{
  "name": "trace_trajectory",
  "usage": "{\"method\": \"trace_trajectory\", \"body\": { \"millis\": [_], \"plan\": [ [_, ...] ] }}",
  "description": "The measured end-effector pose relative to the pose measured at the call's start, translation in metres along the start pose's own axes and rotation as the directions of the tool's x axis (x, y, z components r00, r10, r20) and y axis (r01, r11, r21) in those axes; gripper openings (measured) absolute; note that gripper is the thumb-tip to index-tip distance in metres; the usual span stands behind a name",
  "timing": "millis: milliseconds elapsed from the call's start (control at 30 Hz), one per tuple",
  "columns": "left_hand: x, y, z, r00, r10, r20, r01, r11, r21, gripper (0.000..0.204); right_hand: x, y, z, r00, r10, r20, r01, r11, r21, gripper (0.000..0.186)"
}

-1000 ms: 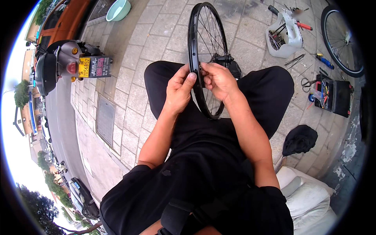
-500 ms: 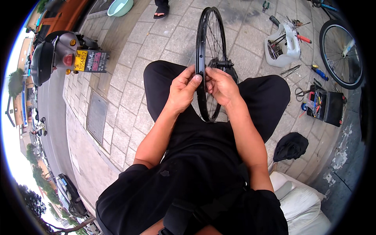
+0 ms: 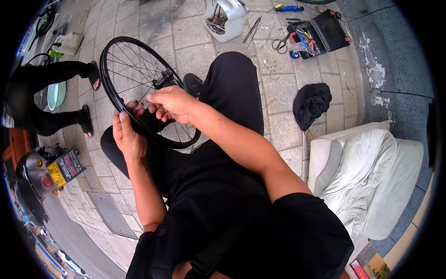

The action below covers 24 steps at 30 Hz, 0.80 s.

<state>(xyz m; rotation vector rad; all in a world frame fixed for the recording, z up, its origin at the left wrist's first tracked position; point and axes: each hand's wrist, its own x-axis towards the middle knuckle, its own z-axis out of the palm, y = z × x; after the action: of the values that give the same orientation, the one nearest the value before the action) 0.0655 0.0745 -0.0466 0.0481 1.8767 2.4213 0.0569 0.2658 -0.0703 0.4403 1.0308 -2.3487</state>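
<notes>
A black spoked bicycle wheel rim [image 3: 109, 88] leans upright between my bent knees, tilted to the left. My left hand [image 3: 128, 135] is closed round the near left part of the rim, thumb on its outer side. Inside the wheel, among the spokes, my right hand [image 3: 172, 104] has its thumb and fingers bent together in a pinch. What sits between those fingertips is too small to make out. Just beyond the right hand is the black hub [image 3: 163, 80], with spokes running from it to the rim.
Ahead stands a cut white plastic jug [image 3: 227, 21] of tools. To its right lie scissors [image 3: 280, 44] and an open black toolbox [image 3: 320, 35]. A black cloth [image 3: 312, 104] and a pale cushioned seat [image 3: 357, 176] are at right. Another person's sandalled foot [image 3: 94, 76] is left of the wheel.
The view has swung to the right, so wheel and hands appear further left. My right hand has come off the rim and in among the spokes; my left still grips the rim.
</notes>
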Motion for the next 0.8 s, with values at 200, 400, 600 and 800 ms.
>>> {"method": "trace_trajectory", "body": {
  "millis": [200, 400, 600, 800],
  "plan": [
    [0.037, -0.004, 0.003, 0.999, 0.028, -0.016, -0.027, 0.995, 0.096, 0.045, -0.147, -0.103, -0.054, 0.576, -0.791, -0.207, 0.676, 0.604, -0.422, 0.028],
    [0.064, 0.001, 0.011, 0.997, 0.058, 0.043, -0.063, 0.989, 0.132, 0.04, -0.131, -0.074, -0.328, 0.258, -0.531, -0.807, 0.131, 0.847, -0.515, 0.033],
    [0.08, 0.01, 0.031, 0.994, -0.042, 0.106, 0.03, 0.994, 0.109, 0.033, -0.066, 0.074, -0.493, 0.259, -0.258, -0.931, -0.495, 0.792, -0.357, 0.032],
    [0.079, 0.009, 0.036, 0.99, -0.027, 0.138, 0.011, 0.992, 0.122, 0.04, -0.03, 0.108, -0.5, 0.207, -0.33, -0.921, -0.579, 0.717, -0.387, 0.032]
  ]
}}
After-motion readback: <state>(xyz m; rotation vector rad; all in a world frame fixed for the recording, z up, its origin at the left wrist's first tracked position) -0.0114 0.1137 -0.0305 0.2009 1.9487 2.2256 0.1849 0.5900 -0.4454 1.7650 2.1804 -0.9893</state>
